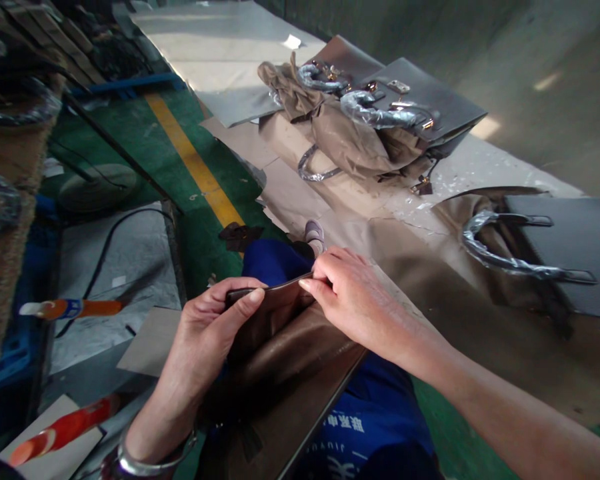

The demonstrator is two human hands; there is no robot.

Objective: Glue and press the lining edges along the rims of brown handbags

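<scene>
A brown handbag (300,347) lies across my lap on a blue apron (375,413), its shiny lining folds showing. My left hand (205,333) pinches the bag's top edge between thumb and fingers. Farther along that same edge, my right hand (353,293) also grips it, thumb on the near side. The stretch of edge between both hands is raised and fairly taut. Much of the bag's lower body sits in shadow, partly behind my left wrist.
Bags with plastic-wrapped handles (380,110) are heaped on the paper-covered table (325,200) ahead. Another bag (570,247) lies to the right. An orange bottle (80,308) and a red bottle (65,427) are at left. A yellow stripe (195,160) crosses the green floor.
</scene>
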